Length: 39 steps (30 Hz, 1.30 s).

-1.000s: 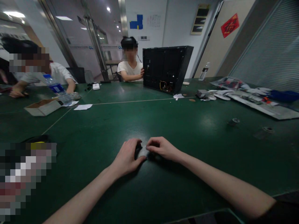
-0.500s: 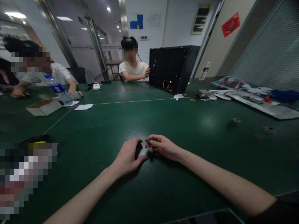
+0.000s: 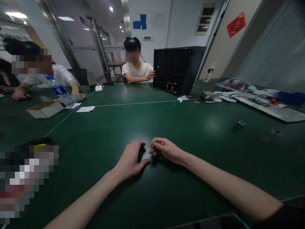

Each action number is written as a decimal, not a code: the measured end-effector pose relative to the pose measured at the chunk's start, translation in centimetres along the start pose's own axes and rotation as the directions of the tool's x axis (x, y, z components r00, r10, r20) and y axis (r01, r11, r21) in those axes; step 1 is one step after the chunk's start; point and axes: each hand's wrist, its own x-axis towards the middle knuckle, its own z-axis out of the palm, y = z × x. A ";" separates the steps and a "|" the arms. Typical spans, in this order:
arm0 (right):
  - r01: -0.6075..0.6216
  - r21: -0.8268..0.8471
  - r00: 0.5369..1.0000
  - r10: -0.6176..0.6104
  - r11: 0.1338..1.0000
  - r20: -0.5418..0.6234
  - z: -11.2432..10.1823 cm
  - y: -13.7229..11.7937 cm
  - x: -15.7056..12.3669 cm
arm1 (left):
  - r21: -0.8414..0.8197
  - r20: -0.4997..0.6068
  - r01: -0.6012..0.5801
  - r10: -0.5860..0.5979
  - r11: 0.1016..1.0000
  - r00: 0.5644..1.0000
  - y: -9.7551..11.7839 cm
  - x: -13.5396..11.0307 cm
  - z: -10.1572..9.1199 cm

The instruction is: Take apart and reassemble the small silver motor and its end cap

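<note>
My left hand [image 3: 131, 159] rests on the green tabletop [image 3: 114, 127] with its thumb spread away from the curled fingers; nothing shows between them. Just to its right, my right hand [image 3: 164, 149] is closed in a pinch, thumb against the fingers. A tiny dark bit seems to show at those fingertips, too small to name. The two hands are close but apart. On the right side of the table stand a small metal cylinder [image 3: 240, 124] and a second round part [image 3: 274, 134], both away from my hands.
Across the table a person [image 3: 137, 70] touches a black computer case [image 3: 176, 70]. Another person [image 3: 62, 74] sits at the left, near a blue-capped water bottle [image 3: 60, 90] and an open box [image 3: 46, 110]. A white board [image 3: 281, 111] with parts lies at right.
My right thumb and fingers have drawn closer together and moved slightly right. My left hand stays in place. The black case shows a slight shift to the right.
</note>
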 end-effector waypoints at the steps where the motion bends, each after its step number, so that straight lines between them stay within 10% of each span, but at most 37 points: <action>1: -0.001 -0.001 1.000 0.001 1.000 -0.001 0.0 0.0 0.0 | -0.002 0.003 0.000 0.000 1.000 1.000 0.0 0.0 0.0; 23: 0.022 0.008 1.000 -0.022 1.000 -0.011 0.2 -0.3 -0.3 | -0.006 0.007 0.006 -0.006 1.000 1.000 0.1 0.1 -0.2; 28: 0.166 -0.180 0.965 -0.198 0.969 -0.173 -2.6 -2.3 0.2 | -0.017 0.022 0.025 -0.024 1.000 0.999 0.1 0.2 0.0; 32: 0.267 -0.587 0.726 -0.560 0.765 -0.400 -9.7 -7.8 -1.4 | -0.022 0.034 0.033 -0.032 0.999 0.999 0.1 0.2 0.0; 35: -0.237 -0.879 0.293 -0.833 0.413 -0.470 -16.1 -12.2 -5.3 | -0.016 0.027 0.027 -0.027 1.000 0.999 0.1 0.0 -0.2; 39: -0.508 -0.744 -0.037 -0.874 0.435 -0.485 -21.7 -14.7 -11.4 | -0.014 0.020 0.017 -0.017 1.000 1.000 0.0 -0.2 -0.5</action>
